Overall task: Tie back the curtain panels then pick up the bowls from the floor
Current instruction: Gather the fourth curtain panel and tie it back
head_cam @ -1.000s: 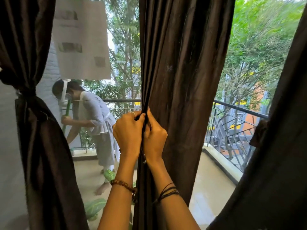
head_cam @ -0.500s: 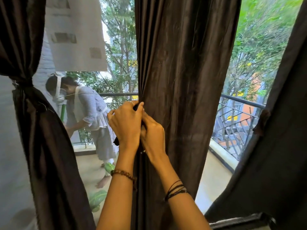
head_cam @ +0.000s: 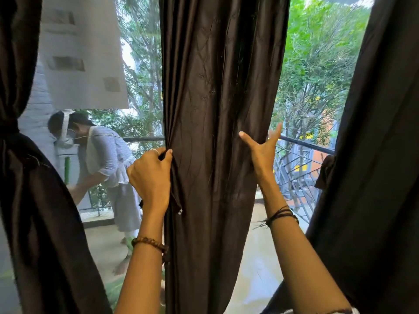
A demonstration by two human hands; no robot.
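A dark brown middle curtain panel (head_cam: 224, 132) hangs straight down the centre of a glass balcony door, seen from a head-worn camera looking forward. Both bare hands are raised to it at about the same height. The left hand (head_cam: 150, 177) grips the panel's left edge, its fingers curled tightly round a bunched fold of fabric; a beaded bracelet (head_cam: 149, 242) circles that wrist. The right hand (head_cam: 261, 152) is at the panel's right edge with its fingers spread apart: the thumb lies across the front of the cloth and the index finger points up beside the edge, while the other fingers are hidden behind the fabric. Dark thread bands (head_cam: 281, 215) wrap the right wrist.

Half a second earlier the two hands were pressed together at the panel's left edge, both pinching the same fold. The right hand has since travelled across the width of the panel to its far edge and opened, and the left has stayed on its fold.

A left curtain panel (head_cam: 29, 200) is already cinched at its waist by a tieback. A right curtain panel (head_cam: 374, 177) hangs at the frame's right side, with a dark tieback (head_cam: 325, 171) at its edge. The glass reflects a person bending forward (head_cam: 104, 168). Beyond are a black balcony railing (head_cam: 301, 168) and green trees (head_cam: 317, 64). No bowls are visible in this view.
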